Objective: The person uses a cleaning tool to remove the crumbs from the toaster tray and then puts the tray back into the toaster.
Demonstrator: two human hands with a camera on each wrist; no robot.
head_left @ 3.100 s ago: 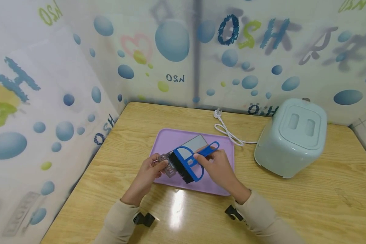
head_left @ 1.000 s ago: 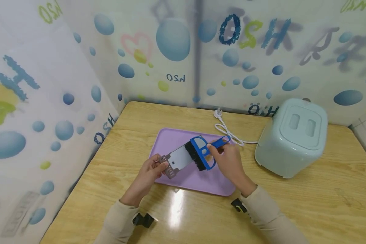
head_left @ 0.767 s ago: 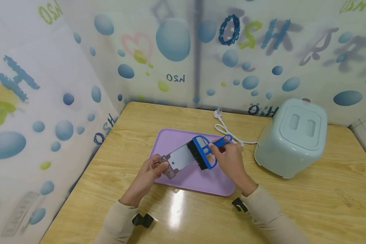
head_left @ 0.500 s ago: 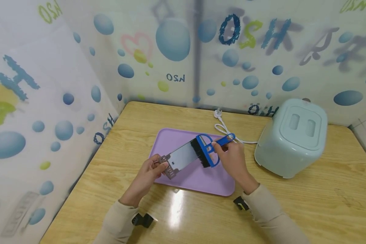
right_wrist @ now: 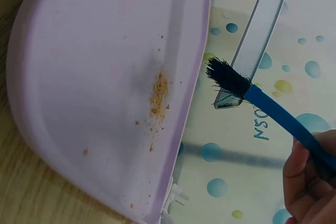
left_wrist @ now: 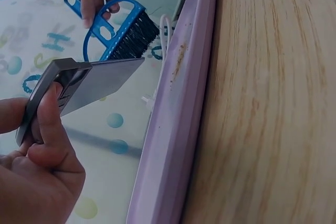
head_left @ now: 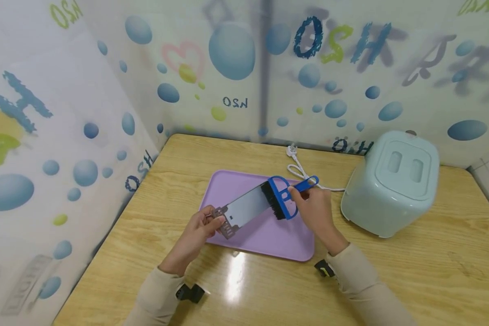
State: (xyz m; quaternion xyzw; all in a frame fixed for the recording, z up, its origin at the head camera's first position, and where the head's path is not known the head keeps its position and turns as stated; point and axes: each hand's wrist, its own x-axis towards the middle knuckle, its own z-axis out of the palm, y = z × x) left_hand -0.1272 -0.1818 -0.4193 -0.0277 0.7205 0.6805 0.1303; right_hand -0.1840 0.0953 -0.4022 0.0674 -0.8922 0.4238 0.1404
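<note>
My left hand (head_left: pixel 193 237) pinches the grey slotted plastic end of a flat metal crumb tray (head_left: pixel 246 208), thumb on top. The crumb tray slants up to the right above a lilac serving tray (head_left: pixel 277 242). In my right hand (head_left: pixel 315 217) is the handle of a small blue brush (right_wrist: pixel 281 111) with black bristles. Those bristles lie across the crumb tray's far end. On the serving tray, a small heap of brown crumbs (right_wrist: pixel 159 95) shows in the right wrist view, with loose specks around it.
A pale green toaster (head_left: pixel 391 203) with a two-slot top stands on the wooden table (head_left: pixel 155 181) at the right. Its white cord (head_left: pixel 299 171) and plug lie behind the serving tray. Walls with printed bubbles enclose the table at the back and left.
My right hand has drawn the brush up and to the right along the crumb tray, from near the plastic end to the far end. The left hand and crumb tray have stayed in place.
</note>
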